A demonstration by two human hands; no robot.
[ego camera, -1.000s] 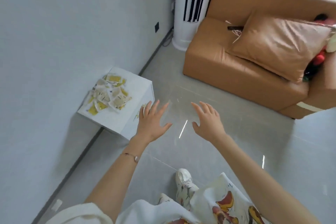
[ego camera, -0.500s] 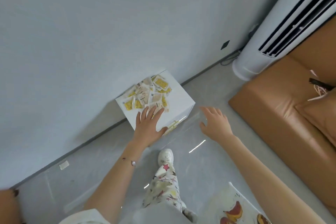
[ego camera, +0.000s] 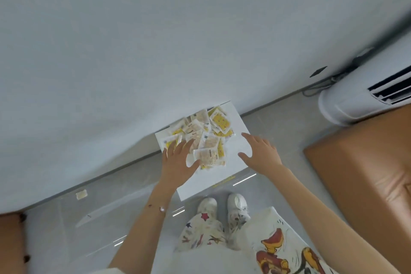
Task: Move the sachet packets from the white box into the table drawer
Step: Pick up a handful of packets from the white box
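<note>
The left hand (ego camera: pixel 180 163) is spread flat, gripping nothing, partly over the near edge of the sachet packets (ego camera: pixel 208 138). The right hand (ego camera: pixel 261 154), relaxed and likewise empty, hovers just beside that pile, which lies atop the white box (ego camera: pixel 236 127) beneath both hands

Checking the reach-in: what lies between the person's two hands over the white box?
In the head view, the near sachet packets of the pile, then bare white box top, lie between the left hand and right hand.
</note>
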